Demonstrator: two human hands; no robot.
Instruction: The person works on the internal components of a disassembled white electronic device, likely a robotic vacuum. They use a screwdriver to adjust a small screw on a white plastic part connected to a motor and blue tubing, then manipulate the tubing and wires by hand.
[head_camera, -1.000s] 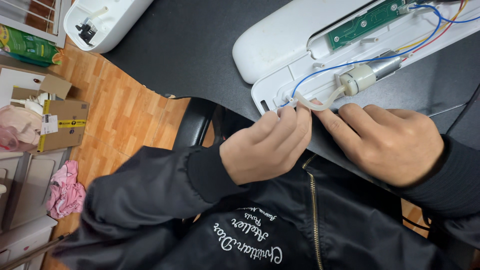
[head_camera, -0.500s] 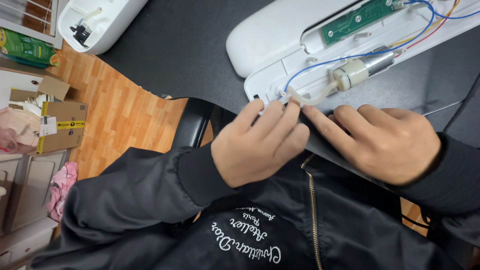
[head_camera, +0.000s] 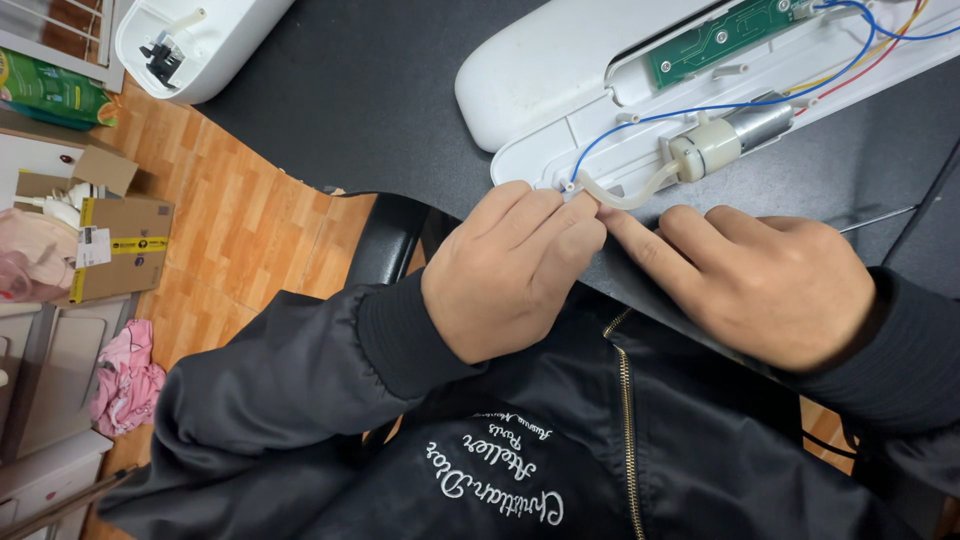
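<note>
An opened white plastic appliance housing (head_camera: 540, 80) lies on a black table (head_camera: 390, 90), showing a green circuit board (head_camera: 720, 35), blue, red and yellow wires (head_camera: 700, 105), and a small cylindrical pump motor (head_camera: 730, 140). A clear curved tube (head_camera: 625, 195) runs from the pump toward the housing's near edge. My left hand (head_camera: 510, 265) pinches the free end of that tube with its fingertips. My right hand (head_camera: 760, 280) rests beside it on the table edge, its forefinger touching the same tube end.
A second white plastic housing part (head_camera: 200, 40) lies at the table's far left corner. Below left is wooden floor with cardboard boxes (head_camera: 110, 240), pink cloth (head_camera: 125, 375) and a green package (head_camera: 50, 90). My black jacket (head_camera: 520, 450) fills the lower view.
Both hands stayed together at the tube end, fingers shifting slightly. The housing and pump sit a little higher and further left relative to the hands than a second ago.
</note>
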